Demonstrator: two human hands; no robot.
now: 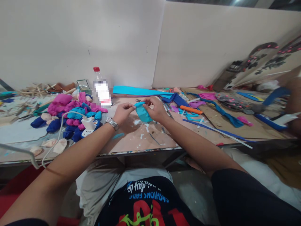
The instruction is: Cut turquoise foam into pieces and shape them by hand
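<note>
A small piece of turquoise crepe paper [144,113] hangs between my two hands above the worktable [127,138]. My left hand [124,112], with a metal watch [113,124] at the wrist, pinches its upper left edge between thumb and forefinger. Thumb and fingers of my right hand [155,109] are closed on its upper right side. The lower part of the piece hangs loose and looks rounded. Small paper scraps [141,136] lie on the tabletop below it.
Left of my hands lie bundled pink and blue paper pieces [63,103], a power strip with a white plug [88,125] and a red-capped bottle [101,88]. An orange cutter [191,110] and paper strips [218,130] lie right. Another person's arm [293,100] shows far right.
</note>
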